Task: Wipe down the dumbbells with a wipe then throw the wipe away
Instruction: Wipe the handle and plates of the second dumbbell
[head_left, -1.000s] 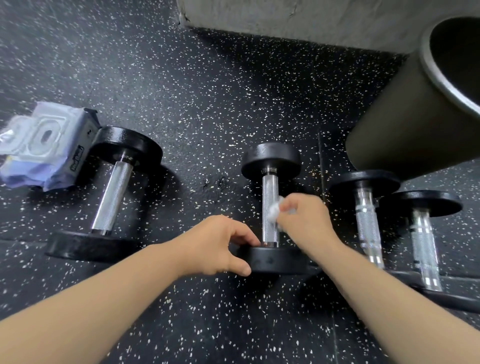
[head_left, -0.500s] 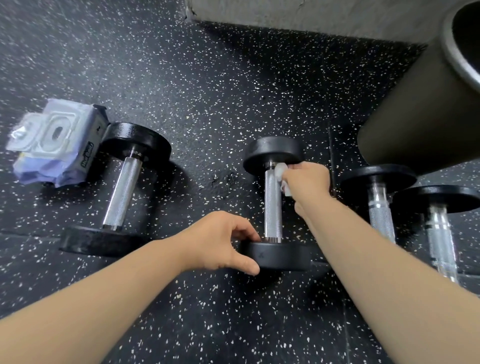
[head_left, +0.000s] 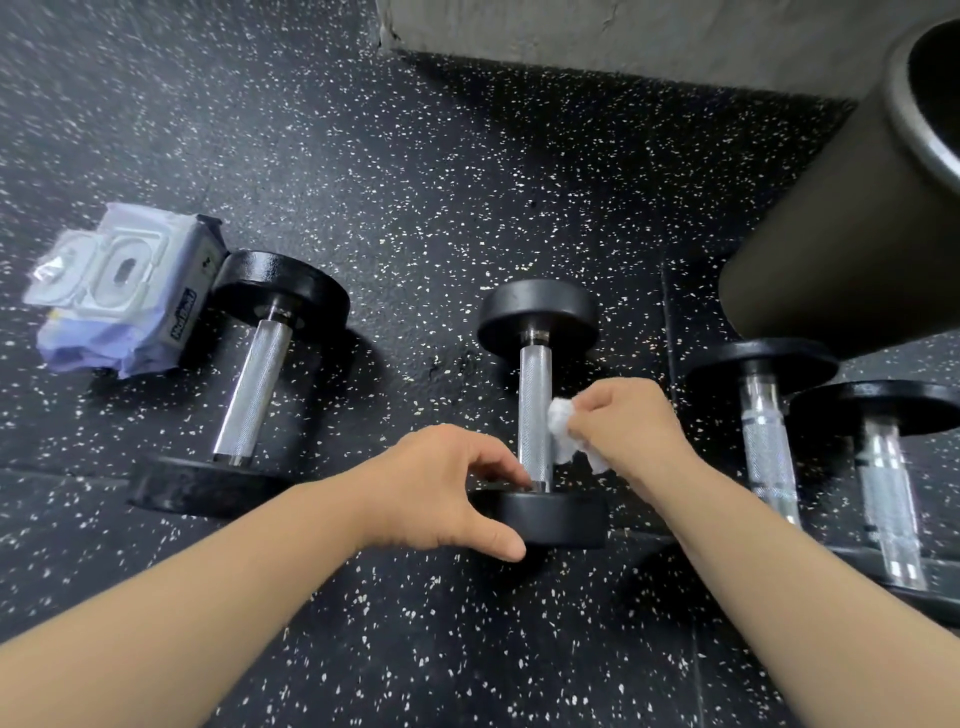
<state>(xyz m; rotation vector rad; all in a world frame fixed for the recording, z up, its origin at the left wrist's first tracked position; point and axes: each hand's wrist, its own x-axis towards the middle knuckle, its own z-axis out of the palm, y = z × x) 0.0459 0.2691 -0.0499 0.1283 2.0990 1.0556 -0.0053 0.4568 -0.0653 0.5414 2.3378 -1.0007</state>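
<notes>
Mid-wipe on the middle dumbbell, bin trip not done yet

L to R: wipes pack (head_left: 119, 306) on the floor (head_left: 467, 182) just beside the left dumbbell (head_left: 254, 384), maybe touching; can't tell if that one's been wiped. Left hand (head_left: 441, 493) has fingers curled over the near plate of the middle dumbbell (head_left: 535, 405), steadying it imo. Wipe (head_left: 561, 426) is bunched against the handle's right side, pinched in the right hand (head_left: 628, 431). So prob partway thru: third dumbbell (head_left: 769, 452) and fourth dumbbell (head_left: 883, 493) may be left, then the toss, I'd guess into the bin (head_left: 831, 249). Hidden: left fingertips behind the handle, right arm covers those two's near ends, bin cut off by the frame, pack label too blurry.
</notes>
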